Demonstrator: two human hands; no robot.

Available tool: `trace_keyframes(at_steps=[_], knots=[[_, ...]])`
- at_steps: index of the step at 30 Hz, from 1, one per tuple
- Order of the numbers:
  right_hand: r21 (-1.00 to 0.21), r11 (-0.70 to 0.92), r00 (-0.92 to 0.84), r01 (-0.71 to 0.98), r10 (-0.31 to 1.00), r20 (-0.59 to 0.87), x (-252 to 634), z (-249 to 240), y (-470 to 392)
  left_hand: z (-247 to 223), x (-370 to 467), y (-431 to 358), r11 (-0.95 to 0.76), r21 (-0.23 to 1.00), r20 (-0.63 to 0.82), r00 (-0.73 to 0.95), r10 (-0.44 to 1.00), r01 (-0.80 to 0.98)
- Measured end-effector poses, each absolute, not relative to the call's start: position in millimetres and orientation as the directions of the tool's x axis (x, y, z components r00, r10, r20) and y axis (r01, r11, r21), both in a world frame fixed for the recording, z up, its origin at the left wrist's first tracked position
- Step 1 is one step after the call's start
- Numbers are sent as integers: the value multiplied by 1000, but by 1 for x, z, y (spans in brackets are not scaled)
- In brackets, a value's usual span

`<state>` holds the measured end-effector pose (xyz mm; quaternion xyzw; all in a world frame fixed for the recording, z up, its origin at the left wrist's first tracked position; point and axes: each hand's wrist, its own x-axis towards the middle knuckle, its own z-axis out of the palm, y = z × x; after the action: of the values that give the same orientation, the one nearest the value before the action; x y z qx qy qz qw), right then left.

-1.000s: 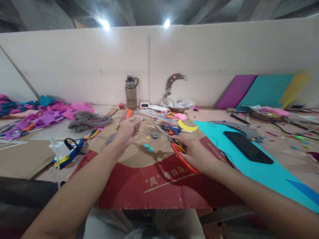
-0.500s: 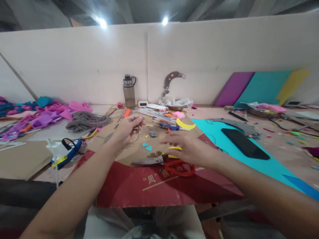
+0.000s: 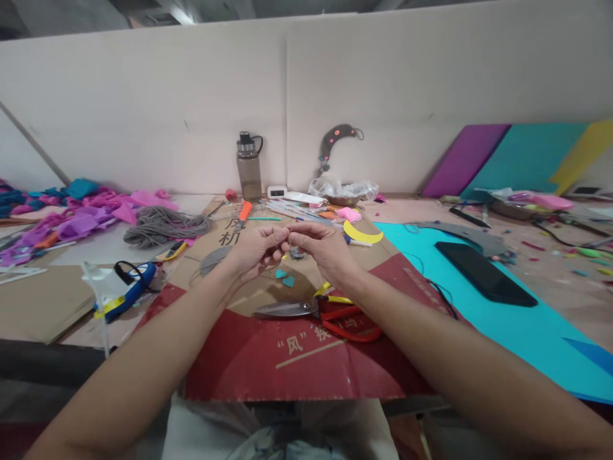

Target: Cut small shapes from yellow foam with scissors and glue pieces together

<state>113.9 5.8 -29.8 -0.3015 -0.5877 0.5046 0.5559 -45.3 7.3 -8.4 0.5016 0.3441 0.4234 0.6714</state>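
My left hand [image 3: 258, 252] and my right hand [image 3: 323, 250] meet fingertip to fingertip above the cardboard sheet [image 3: 220, 364], both pinched closed. Whatever sits between the fingers is too small to make out. Below them lie two teal heart cutouts [image 3: 288, 281] and, partly covered by the right hand, a small grey piece [image 3: 297, 253]. Scissors [image 3: 292, 310] with red and yellow handles rest under my right wrist, blades pointing left. A grey flat cutout [image 3: 214, 260] is beside my left hand. Behind my right hand is a yellow crescent [image 3: 363, 234].
An orange cutter [image 3: 244, 212], a bottle [image 3: 249, 169] and a bag-covered bowl [image 3: 342, 190] stand toward the wall. Left are grey cord [image 3: 165, 225] and a blue tape measure [image 3: 131, 291]. Right, a phone [image 3: 483, 273] lies on a cyan sheet [image 3: 522, 332]. A decorated crescent [image 3: 335, 137] is at the wall.
My right hand has moved left and up from over the scissors to meet my left hand, its fingers now pinched. A thin strand that hung below my left fingers is no longer distinguishable.
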Motion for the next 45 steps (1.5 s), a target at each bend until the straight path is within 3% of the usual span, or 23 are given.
trace_keyframes(at_steps=[6,10,13,16,19,25,33,39,45], knots=[[-906,217,-177,-362,939,296,112,-36,1,-4,-40,-1,201,957,-91,440,894,-211],[-881,176,-219,-439,930,295,110,-30,-7,-5,-42,1,138,978,-53,457,888,-156],[-847,188,-203,-496,924,324,113,-24,-10,-5,-49,7,-46,999,35,380,924,20],[-826,170,-166,-537,939,301,117,-22,-9,-4,-56,14,-224,899,136,249,959,375],[-861,83,-221,-503,950,220,119,-24,-5,-4,-57,14,-282,806,108,339,935,520],[-917,70,-204,-393,966,161,117,-34,0,-2,-49,5,-261,920,157,335,929,291],[-936,209,-118,-282,961,250,116,-46,8,-11,-44,6,10,996,26,405,914,-86],[-921,175,-160,-350,957,242,115,-44,4,-14,-43,4,122,992,-90,479,873,-36],[-941,254,-87,-226,956,279,116,-39,3,-14,-42,4,77,996,-58,372,926,-38]])
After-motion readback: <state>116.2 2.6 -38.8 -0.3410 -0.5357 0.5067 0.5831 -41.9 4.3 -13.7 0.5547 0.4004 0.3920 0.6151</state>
